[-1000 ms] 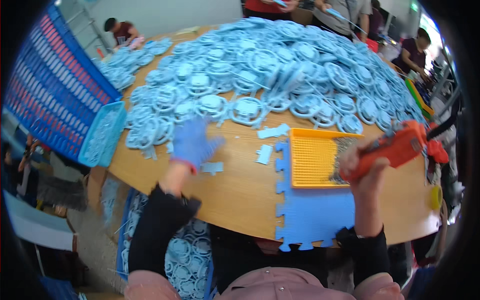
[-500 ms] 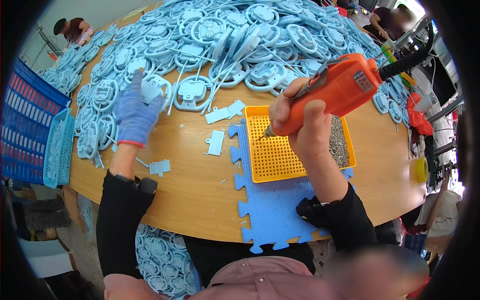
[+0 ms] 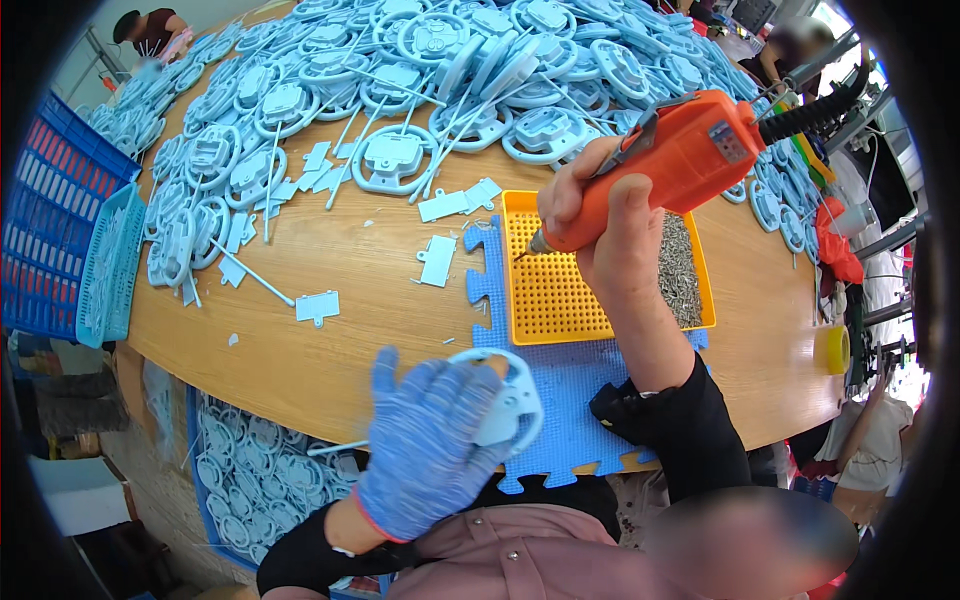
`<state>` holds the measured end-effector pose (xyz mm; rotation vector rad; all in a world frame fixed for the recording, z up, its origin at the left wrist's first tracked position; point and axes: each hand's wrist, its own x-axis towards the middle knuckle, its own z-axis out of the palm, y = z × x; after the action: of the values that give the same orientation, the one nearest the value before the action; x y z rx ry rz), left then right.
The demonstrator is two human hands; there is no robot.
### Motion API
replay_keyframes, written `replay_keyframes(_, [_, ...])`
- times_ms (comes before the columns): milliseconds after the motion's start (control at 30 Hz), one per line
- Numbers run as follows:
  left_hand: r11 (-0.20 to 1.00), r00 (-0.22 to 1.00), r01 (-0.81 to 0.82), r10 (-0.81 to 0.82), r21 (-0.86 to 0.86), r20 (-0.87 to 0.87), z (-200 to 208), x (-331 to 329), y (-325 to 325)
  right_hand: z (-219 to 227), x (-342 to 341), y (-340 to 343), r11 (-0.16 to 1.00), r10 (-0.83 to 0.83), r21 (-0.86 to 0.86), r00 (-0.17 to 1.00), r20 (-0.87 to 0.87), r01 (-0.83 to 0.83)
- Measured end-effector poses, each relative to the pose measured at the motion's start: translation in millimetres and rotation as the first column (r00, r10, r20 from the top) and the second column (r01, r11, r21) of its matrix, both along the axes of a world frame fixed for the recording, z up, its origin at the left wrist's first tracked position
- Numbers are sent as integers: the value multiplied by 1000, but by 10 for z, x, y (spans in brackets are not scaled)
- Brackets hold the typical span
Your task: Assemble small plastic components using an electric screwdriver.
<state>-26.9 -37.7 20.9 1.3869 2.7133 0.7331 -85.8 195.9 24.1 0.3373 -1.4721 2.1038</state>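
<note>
My left hand point(image 3: 425, 440), in a blue knit glove, is closed on a light blue plastic ring-shaped part point(image 3: 520, 405) with a thin stick. It holds the part low over the blue foam mat point(image 3: 565, 400), near the table's front edge. My right hand point(image 3: 610, 225) is wrapped round an orange electric screwdriver point(image 3: 655, 165). The bit points down-left, over the perforated side of a yellow tray point(image 3: 560, 335). Small screws point(image 3: 678, 280) lie heaped in the tray's right side, partly hidden by my right wrist.
A big pile of similar blue parts point(image 3: 430, 45) covers the table's far side. Small flat covers point(image 3: 437, 260) lie left of the mat. Blue baskets point(image 3: 110, 270) stand at the left; a bin of finished-looking rings point(image 3: 250, 470) sits below the table edge. Other people work farther off.
My left hand has come from the pile back toward me, bringing a ring-shaped part over the mat's near left side. My right hand keeps the screwdriver over the tray, almost unmoved.
</note>
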Motion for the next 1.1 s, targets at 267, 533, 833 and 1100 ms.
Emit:
replay_keyframes(267, [970,991,-115,99,215,85,-224,153,251,551,436,-55,989,-121,91,992,32,118])
replay_keyframes(533, [986,991,-118,109,118,80,-181,214,246,558,1165,-497,966,-147,238,974,170,105])
replay_keyframes(833, [985,990,-120,111,122,83,-191,250,245,473,1190,-504,970,-82,242,966,246,21])
replay_keyframes(1100, [984,991,-108,96,140,94,-157,150,265,415,1039,-421,927,194,278,957,214,-250])
